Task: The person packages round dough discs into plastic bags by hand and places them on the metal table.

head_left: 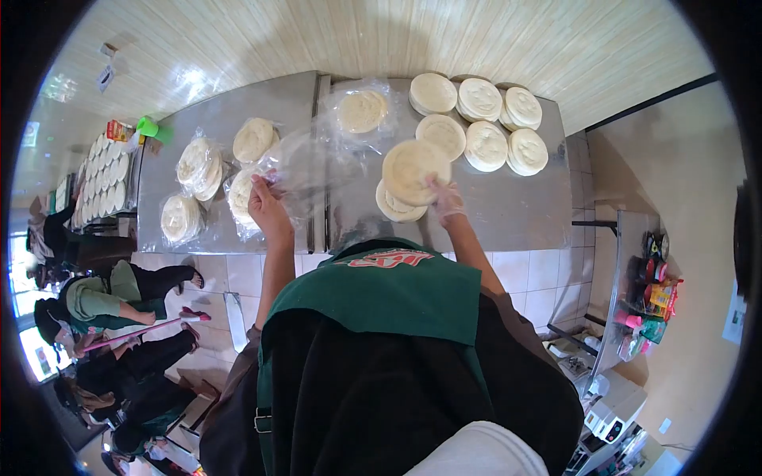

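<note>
My left hand (270,208) pinches the edge of a clear plastic bag (298,170), which is smeared by motion. My right hand (449,201), in a thin clear glove, grips the near edge of a pale round flatbread (413,170) held above the table. Below it lies a short stack of flatbreads (397,208), partly covered by the held one. Just behind my left hand is a bagged stack (240,198). Another bagged flatbread (363,111) lies at the far middle, on loose plastic.
Several unbagged flatbread stacks (486,147) fill the right rear of the metal table (524,206). More bagged stacks (181,219) stand at left. Farther left are a green cup (147,126) and a table of flatbreads (103,178). People (119,293) sit or stand at left; a side shelf (615,301) is at right.
</note>
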`<state>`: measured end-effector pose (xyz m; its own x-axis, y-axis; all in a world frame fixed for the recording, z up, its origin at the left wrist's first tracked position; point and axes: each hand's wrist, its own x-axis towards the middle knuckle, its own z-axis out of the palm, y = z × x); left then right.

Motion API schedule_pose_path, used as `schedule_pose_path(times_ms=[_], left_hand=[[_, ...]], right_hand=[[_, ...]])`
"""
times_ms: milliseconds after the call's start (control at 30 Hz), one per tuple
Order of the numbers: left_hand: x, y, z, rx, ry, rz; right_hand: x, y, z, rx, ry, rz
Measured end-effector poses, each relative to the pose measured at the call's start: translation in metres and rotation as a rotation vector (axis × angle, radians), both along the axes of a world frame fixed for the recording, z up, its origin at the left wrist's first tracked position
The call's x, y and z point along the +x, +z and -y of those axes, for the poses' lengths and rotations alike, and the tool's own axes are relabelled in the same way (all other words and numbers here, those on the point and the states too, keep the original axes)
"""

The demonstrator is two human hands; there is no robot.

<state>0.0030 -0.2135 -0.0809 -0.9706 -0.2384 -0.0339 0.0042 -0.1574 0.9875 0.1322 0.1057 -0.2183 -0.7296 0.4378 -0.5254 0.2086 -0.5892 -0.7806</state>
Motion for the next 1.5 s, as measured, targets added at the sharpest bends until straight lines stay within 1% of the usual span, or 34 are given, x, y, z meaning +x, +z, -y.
schedule_pose_path(times_ms=[33, 100, 133, 167, 233, 267, 300, 333, 367, 433, 533, 633, 733, 833, 900, 967, 1033, 1067, 1100, 1133, 1167, 1233, 1267, 1300, 1367, 1400, 1433, 1467, 1500], left_hand=[[0.003, 0.000, 0.004, -0.003, 0.016, 0.044], [0.012, 0.002, 0.007, 0.005, 0.046, 0.109], [0.015, 0.004, 0.008, 0.008, 0.061, 0.139], [0.017, 0.001, 0.012, 0.005, 0.064, 0.139], [0.023, -0.005, 0.021, -0.002, 0.069, 0.144], [0.026, -0.008, 0.025, -0.011, 0.070, 0.148], [0.029, -0.007, 0.027, -0.020, 0.072, 0.152], [0.031, -0.006, 0.028, -0.027, 0.074, 0.156], [0.033, -0.007, 0.030, -0.015, 0.073, 0.154], [0.034, -0.010, 0.035, 0.008, 0.071, 0.149], [0.037, -0.008, 0.039, -0.022, 0.088, 0.155], [0.039, -0.009, 0.041, -0.038, 0.098, 0.161], [0.043, -0.007, 0.039, -0.067, 0.081, 0.138], [0.041, -0.009, 0.034, -0.140, 0.018, 0.119], [0.038, -0.008, 0.028, -0.162, -0.003, 0.104], [0.036, -0.004, 0.023, -0.185, -0.030, 0.079], [0.034, 0.002, 0.017, -0.209, -0.061, 0.042], [0.033, 0.003, 0.015, -0.223, -0.072, 0.027], [0.034, 0.005, 0.015, -0.240, -0.087, 0.012], [0.034, 0.006, 0.017, -0.257, -0.104, -0.006], [0.035, 0.004, 0.021, -0.294, -0.125, 0.000], [0.038, 0.002, 0.019, -0.290, -0.110, 0.014], [0.040, 0.001, 0.018, -0.288, -0.101, 0.024], [0.042, -0.002, 0.018, -0.286, -0.111, 0.036], [0.044, -0.009, 0.017, -0.279, -0.128, 0.056], [0.045, -0.010, 0.014, -0.282, -0.136, 0.060], [0.046, -0.011, 0.012, -0.286, -0.143, 0.065], [0.047, -0.011, 0.007, -0.290, -0.149, 0.068], [0.048, -0.010, 0.002, -0.303, -0.155, 0.071]], right_hand=[[-0.004, -0.037, -0.001, 0.018, 0.049, 0.104], [-0.013, -0.087, -0.003, 0.438, 0.315, 0.466], [-0.018, -0.089, 0.001, 0.651, 0.446, 0.641], [-0.019, -0.090, 0.004, 0.748, 0.364, 0.681], [-0.012, -0.070, 0.017, 0.935, 0.194, 0.761], [-0.015, -0.099, 0.015, 0.788, 0.189, 0.778], [-0.017, -0.159, 0.009, 0.640, 0.184, 0.794], [-0.019, -0.192, 0.004, 0.495, 0.179, 0.806], [-0.020, -0.173, 0.008, 0.473, 0.158, 0.814], [-0.022, -0.110, 0.022, 0.428, 0.116, 0.827], [-0.023, -0.107, 0.028, -0.193, 0.128, 0.485], [-0.027, -0.104, 0.030, -0.177, 0.092, 0.628], [-0.034, -0.101, 0.038, 0.738, 0.102, 0.564], [-0.045, -0.092, 0.052, 1.644, 0.087, 0.413], [-0.067, -0.020, 0.075, 1.652, 0.484, 0.035], [-0.085, -0.010, 0.103, 1.904, 0.791, -0.305], [-0.108, -0.030, 0.139, 2.569, 1.429, -0.001], [-0.118, -0.047, 0.148, 2.675, 1.804, 0.149], [-0.127, -0.069, 0.154, 2.715, 2.207, 0.328], [-0.131, -0.078, 0.155, 2.669, 2.636, 0.537], [-0.127, -0.088, 0.145, 2.686, 2.487, 0.467], [-0.095, -0.102, 0.109, 2.687, 2.209, 0.334], [-0.079, -0.138, 0.092, 3.105, 1.564, 0.607], [-0.063, -0.193, 0.073, 3.349, 0.809, 0.851], [-0.028, -0.208, 0.023, 3.496, 0.264, 1.019], [-0.015, -0.204, -0.007, 3.420, 0.761, 0.859], [-0.002, -0.199, -0.036, 3.232, 1.229, 0.740], [-0.001, -0.205, -0.065, 2.778, 1.731, 0.498], [0.009, -0.184, -0.080, 2.701, 1.694, 0.465]])
